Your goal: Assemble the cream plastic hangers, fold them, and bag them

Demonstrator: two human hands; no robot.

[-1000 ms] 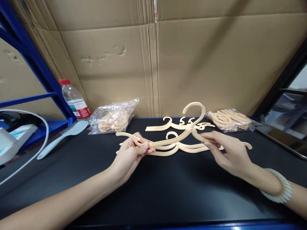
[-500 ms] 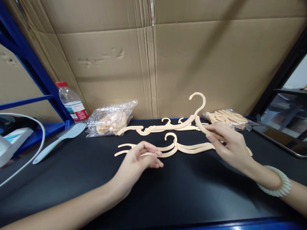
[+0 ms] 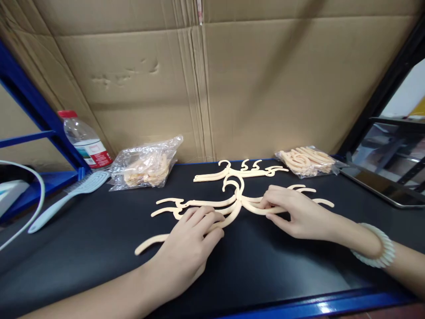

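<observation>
Lowered to the surface (image 3: 252, 270), one hanger (image 3: 231, 217) joins the other hangers (image 3: 212, 204), nearest the front edge, left hand (image 3: 192, 243) and right hand (image 3: 295, 212) each curled around one arm.

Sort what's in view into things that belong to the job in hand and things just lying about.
Job in hand:
- front beige hanger, gripped by left hand and right hand
- two hangers just behind it
- rear hanger
- probably left bag and right bag of beige pieces

Lying about:
- red-capped bottle
- pale blue hairbrush
- white cable
</observation>
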